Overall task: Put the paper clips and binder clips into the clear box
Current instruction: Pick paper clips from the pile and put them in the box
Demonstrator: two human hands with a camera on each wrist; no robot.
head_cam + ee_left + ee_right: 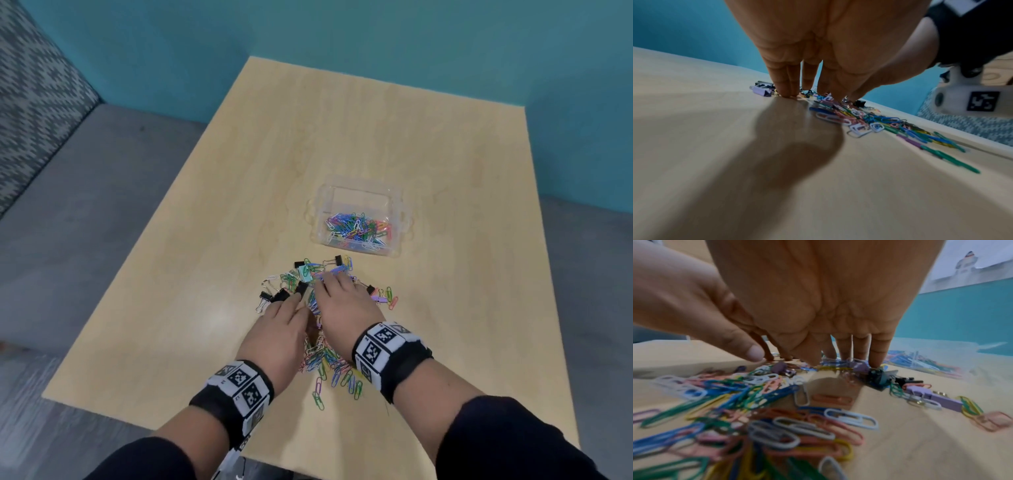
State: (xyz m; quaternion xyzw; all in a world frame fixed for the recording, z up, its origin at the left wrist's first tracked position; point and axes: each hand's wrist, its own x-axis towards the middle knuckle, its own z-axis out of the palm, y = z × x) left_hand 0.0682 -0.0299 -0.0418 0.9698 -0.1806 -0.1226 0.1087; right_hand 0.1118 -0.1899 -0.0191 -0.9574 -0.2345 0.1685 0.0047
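Hands [274, 335] [346, 308] flat, fingers straight on clip pile [329, 363] running lengthwise toward clear box [359, 192], gripping nothing

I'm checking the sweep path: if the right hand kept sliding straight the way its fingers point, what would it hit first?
The right hand points away from the person, fingertips already in the pile. First it would meet the binder clips at the pile's far edge, then, probably, the clear box beyond them; the depth is hard to judge.
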